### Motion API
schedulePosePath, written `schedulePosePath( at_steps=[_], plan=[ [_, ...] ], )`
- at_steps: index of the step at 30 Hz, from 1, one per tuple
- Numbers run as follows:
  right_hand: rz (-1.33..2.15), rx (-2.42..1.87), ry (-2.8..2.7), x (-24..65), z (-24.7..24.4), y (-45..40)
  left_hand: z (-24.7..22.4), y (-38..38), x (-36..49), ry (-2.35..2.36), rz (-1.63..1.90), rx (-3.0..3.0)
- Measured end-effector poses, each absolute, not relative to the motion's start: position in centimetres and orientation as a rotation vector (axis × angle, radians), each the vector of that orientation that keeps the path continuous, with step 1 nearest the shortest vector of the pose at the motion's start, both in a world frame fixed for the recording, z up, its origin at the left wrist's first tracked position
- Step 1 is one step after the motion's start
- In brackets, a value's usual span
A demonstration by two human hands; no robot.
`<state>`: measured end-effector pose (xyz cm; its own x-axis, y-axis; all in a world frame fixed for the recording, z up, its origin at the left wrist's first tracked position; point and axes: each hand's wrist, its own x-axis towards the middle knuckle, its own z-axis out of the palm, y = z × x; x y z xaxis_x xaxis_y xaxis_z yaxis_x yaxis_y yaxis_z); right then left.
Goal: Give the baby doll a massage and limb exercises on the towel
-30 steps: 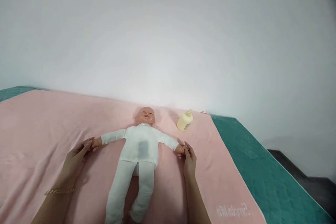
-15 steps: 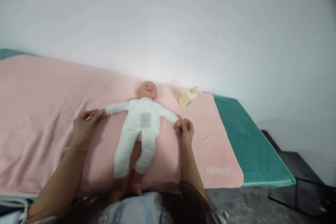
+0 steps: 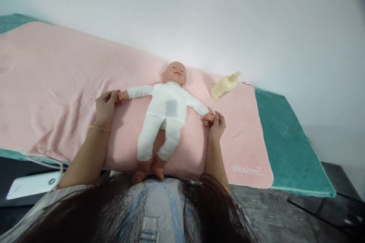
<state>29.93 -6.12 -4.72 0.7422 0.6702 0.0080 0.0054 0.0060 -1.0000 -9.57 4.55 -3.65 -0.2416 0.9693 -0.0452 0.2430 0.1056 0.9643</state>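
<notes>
A baby doll in a white cloth suit lies face up with its arms stretched to both sides and its feet towards me. My left hand, with a gold bracelet at the wrist, is closed on the doll's hand on the left. On the other side, my right hand pinches the doll's other hand between thumb and fingers. A pale yellow pump bottle stands past my right hand, near the wall, touched by neither hand.
Under the doll a pink blanket with some wrinkles is spread over a green quilted mat. A white wall rises behind. At lower left lies a white device with a cable; a dark stool or frame is at lower right.
The view has tilted down and shifted, so more of my clothing and the white device show. Both hands keep hold of the doll's hands, with its arms still spread.
</notes>
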Motion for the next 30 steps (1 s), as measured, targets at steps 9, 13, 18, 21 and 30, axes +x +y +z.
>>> schedulePosePath(
  at_steps=[9,13,18,21,30],
  plan=[
    [0.591,-1.33,-0.606,30.3,-5.2,-6.3,-5.0,5.0,-10.8,1.353,1.382,1.064],
    [0.595,-1.315,-0.618,30.1,-5.1,-6.3,-4.6,4.7,-10.7,1.423,1.394,1.117],
    [0.584,-1.375,-0.641,29.9,-5.1,-6.5,-3.7,4.2,-9.8,1.499,1.419,1.161],
    [0.561,-1.447,-0.64,29.6,-4.8,-6.6,-3.6,4.1,-9.5,1.527,1.426,1.165],
    [0.51,-1.486,-0.627,29.6,-4.8,-6.4,-5.1,4.9,-10.2,1.484,1.471,1.081]
  ],
)
